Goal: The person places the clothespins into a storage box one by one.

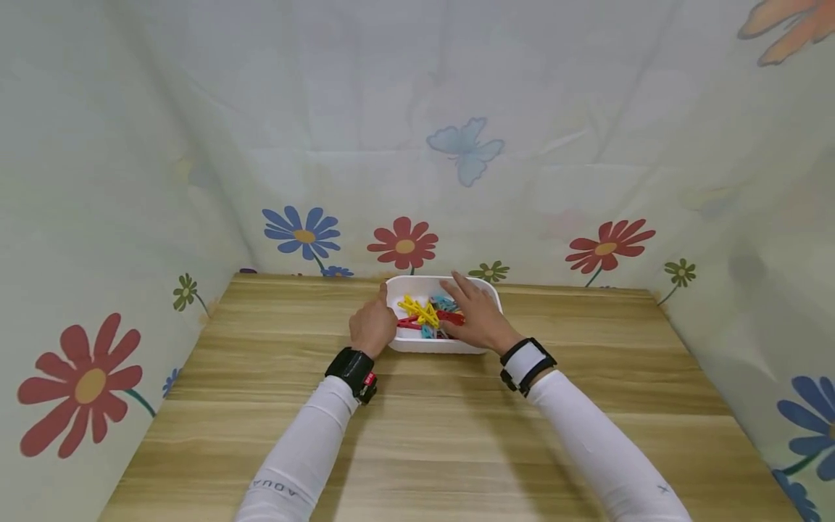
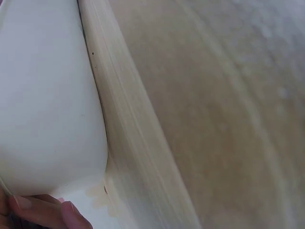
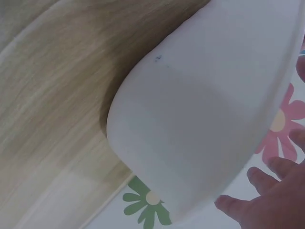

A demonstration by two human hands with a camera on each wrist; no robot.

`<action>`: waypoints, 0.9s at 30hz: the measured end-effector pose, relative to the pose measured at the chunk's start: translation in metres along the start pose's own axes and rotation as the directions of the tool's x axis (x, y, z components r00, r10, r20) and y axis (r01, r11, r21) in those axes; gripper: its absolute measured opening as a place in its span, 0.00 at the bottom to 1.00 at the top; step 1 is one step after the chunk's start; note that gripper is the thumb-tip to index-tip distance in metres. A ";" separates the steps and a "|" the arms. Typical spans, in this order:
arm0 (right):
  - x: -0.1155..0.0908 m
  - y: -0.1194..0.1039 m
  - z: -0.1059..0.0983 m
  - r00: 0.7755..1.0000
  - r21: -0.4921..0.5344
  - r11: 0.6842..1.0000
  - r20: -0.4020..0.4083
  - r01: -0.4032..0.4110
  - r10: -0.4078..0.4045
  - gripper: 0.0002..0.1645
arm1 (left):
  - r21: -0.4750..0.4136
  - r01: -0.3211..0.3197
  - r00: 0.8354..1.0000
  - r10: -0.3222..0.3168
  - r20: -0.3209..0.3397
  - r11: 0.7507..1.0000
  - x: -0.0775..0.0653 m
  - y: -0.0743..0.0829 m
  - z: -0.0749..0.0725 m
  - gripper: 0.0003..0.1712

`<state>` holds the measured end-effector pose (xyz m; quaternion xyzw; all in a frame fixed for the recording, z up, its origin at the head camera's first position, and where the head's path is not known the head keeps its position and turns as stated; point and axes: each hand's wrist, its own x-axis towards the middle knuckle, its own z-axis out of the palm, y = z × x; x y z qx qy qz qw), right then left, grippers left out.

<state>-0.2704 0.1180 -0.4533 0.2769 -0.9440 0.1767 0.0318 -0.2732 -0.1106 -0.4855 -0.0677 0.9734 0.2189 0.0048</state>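
Observation:
A white plastic bin point(image 1: 438, 346) stands on the table near the wall, holding colourful clothespins. Yellow clothespins point(image 1: 420, 312) lie in its middle, with red clothespins point(image 1: 450, 317) and blue ones around them. My left hand point(image 1: 374, 323) grips the bin's left end; its curled fingers point(image 2: 43, 212) show against the bin's outer wall in the left wrist view. Over the right part of the bin reaches my right hand point(image 1: 479, 319), fingers spread above the clothespins and partly covering them. Its spread fingers point(image 3: 261, 180) appear beyond the bin's rim in the right wrist view.
The wooden table point(image 1: 430, 435) spreads out in front of the bin. Directly behind stands a pale cloth wall point(image 1: 365, 181) printed with flowers and a butterfly, and similar cloth closes in both sides. A dark band circles each wrist.

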 end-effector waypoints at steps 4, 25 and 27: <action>-0.003 -0.003 -0.002 1.000 -0.023 1.000 0.016 -0.011 0.011 0.49 | -0.009 -0.004 1.000 0.004 0.015 1.000 0.003 -0.002 0.000 0.37; -0.026 -0.027 -0.013 0.999 -0.040 0.998 -0.004 0.041 -0.041 0.50 | -0.044 -0.179 0.979 0.173 -0.110 0.983 0.000 -0.031 -0.024 0.44; -0.031 -0.030 -0.016 0.999 -0.045 0.998 -0.010 0.044 -0.045 0.50 | -0.005 -0.272 0.957 0.270 -0.107 0.962 -0.007 -0.031 -0.028 0.44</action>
